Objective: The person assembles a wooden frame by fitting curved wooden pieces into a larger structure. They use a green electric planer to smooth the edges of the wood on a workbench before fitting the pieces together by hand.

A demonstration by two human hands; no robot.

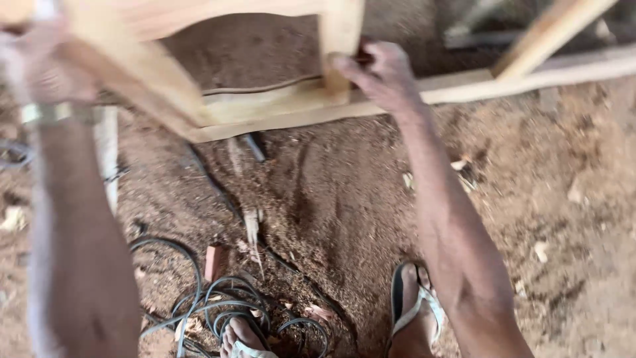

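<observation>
**Wooden frame held over a cable-strewn sawdust floor**

Sawdust and wood chips cover the ground [344,199] everywhere under the work, loose and uneven, with pale offcuts scattered through it. Above it the person holds a pale wooden frame [265,106], apparently a piece of furniture in the making, lifted clear of the floor at the top of the view.

The right hand [381,73] is closed around one upright leg of the frame, fingers curled behind the wood and thumb in front. The left hand [46,66] is badly blurred; it sits against the frame's slanting near member, but I cannot tell how firmly it is closed. A metal bracelet [50,113] circles that wrist.

Risks, as I judge them: directly below the left-hand grip lies a tangle of black cable [225,305], touching the toes of the left foot [242,335]; a step back could snag it. Both feet wear open sandals, the right one [414,308] below the right forearm, so a dropped frame would land on bare toes. Loose sawdust may slide underfoot.

Beyond the right-hand grip a long plank [530,76] runs just behind the frame, and a slanted beam [550,30] crosses above it; swinging the frame that way would likely knock them. Open room lies below and to the right of the right hand.
</observation>
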